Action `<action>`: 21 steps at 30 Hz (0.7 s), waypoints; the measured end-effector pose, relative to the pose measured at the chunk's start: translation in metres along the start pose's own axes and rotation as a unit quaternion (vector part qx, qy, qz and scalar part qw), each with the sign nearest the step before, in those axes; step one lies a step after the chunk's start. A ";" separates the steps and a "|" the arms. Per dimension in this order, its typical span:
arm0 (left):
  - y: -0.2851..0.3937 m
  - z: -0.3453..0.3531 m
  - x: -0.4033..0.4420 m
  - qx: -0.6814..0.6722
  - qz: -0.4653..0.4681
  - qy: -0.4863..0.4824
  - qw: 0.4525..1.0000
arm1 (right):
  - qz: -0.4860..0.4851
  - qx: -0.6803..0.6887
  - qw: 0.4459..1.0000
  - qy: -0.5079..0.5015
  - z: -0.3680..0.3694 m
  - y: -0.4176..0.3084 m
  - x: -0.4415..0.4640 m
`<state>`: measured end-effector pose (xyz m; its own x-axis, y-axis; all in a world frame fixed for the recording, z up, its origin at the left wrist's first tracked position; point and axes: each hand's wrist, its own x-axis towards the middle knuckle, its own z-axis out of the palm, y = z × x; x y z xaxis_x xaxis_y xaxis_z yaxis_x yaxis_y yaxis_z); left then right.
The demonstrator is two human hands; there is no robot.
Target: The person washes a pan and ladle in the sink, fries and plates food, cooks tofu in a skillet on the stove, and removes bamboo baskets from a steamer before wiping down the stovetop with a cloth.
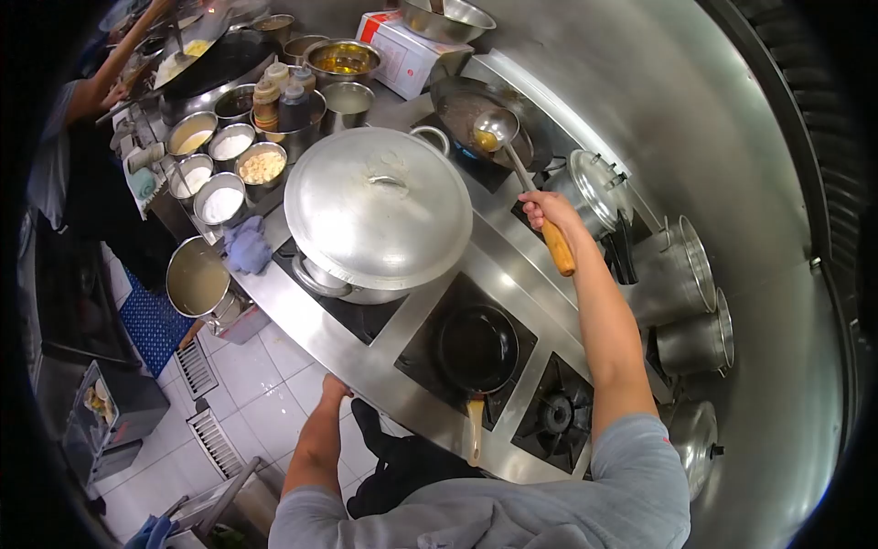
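My right hand (546, 209) is closed around the shaft of a ladle (514, 163), above its wooden grip. The ladle's bowl holds some yellow liquid and hangs over a dark wok (457, 102) on the rear burner. My left hand (336, 387) is down at the front edge of the stove counter (302, 320), its fingers mostly hidden. A black frying pan (478, 349) with a light wooden handle rests on the front burner before me. Left of it stands a large pot under a domed metal lid (378, 206).
Metal bowls of white powder (219, 203) and chopped food stand at the left, near squeeze bottles (266, 103) and a blue cloth (247, 244). Tall pots (672, 270) line the right wall beside a pressure cooker (590, 190). Another person (91, 137) works at a wok, upper left.
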<state>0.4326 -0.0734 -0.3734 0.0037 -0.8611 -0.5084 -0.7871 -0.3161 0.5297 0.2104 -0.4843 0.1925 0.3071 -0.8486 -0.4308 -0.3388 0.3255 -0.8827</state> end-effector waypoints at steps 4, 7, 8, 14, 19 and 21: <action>0.081 -0.044 -0.048 -0.186 -0.194 0.239 0.933 | 0.063 0.184 0.979 -0.062 -0.008 -0.014 -0.008; 0.087 -0.033 -0.046 -0.211 -0.239 0.275 0.907 | 0.068 0.293 0.947 -0.114 -0.019 -0.016 -0.012; 0.095 -0.041 -0.054 -0.213 -0.240 0.277 0.906 | 0.078 0.346 0.926 -0.127 -0.023 -0.016 -0.016; 0.115 -0.051 -0.063 -0.152 -0.229 0.259 0.926 | 0.048 0.434 0.885 -0.162 -0.035 -0.021 -0.050; 0.079 -0.034 -0.063 -0.082 -0.002 0.218 0.972 | 0.039 0.480 0.860 -0.169 -0.048 -0.014 -0.081; 0.077 -0.027 -0.096 -0.232 -0.122 0.215 0.941 | 0.043 0.482 0.856 -0.180 -0.057 -0.005 -0.087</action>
<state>0.3884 -0.0260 -0.2659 0.4774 -0.7902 -0.3842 -0.3768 -0.5792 0.7229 0.1347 -0.4359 0.2457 0.6310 -0.6768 -0.3792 0.4642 0.7211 -0.5143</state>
